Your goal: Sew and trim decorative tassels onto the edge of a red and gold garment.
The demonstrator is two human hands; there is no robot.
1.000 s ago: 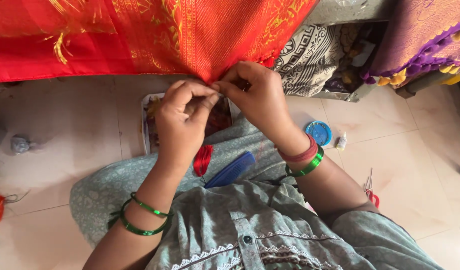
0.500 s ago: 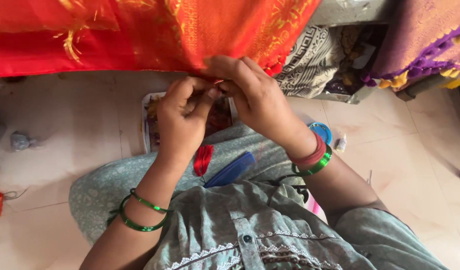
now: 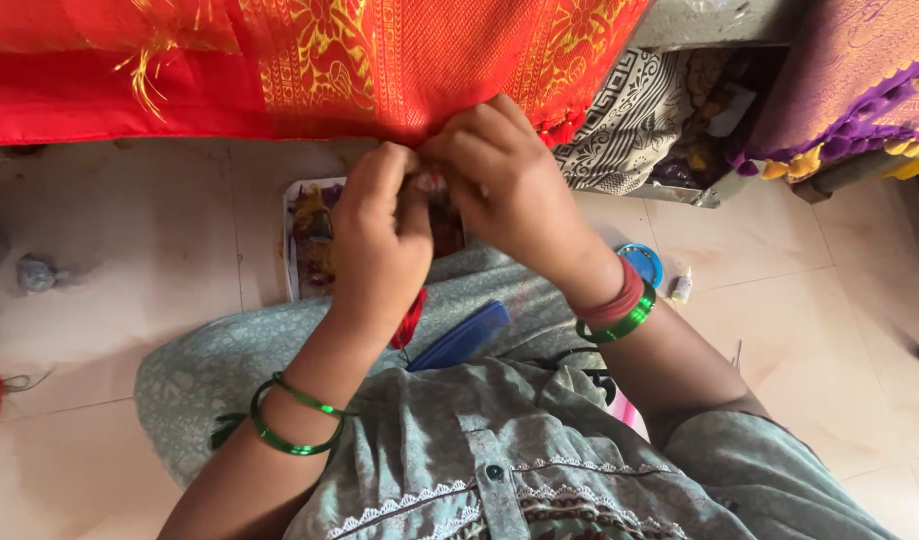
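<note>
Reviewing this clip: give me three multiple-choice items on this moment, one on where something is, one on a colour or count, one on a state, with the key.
1. Where does the blue comb lie?
A. on the person's lap
B. on the red cloth
C. on the floor tiles at far left

2. What colour is the thin bangle on the left wrist?
A. gold
B. green
C. white

3. What are the left hand and right hand doing?
A. resting flat on the floor
B. held apart in the air
C. pinching the lower edge of the red cloth together

Key: 1 A, it rests on the grey-green garment; 2 B, glossy green; 3 C, the fingertips meet at the hem.
</note>
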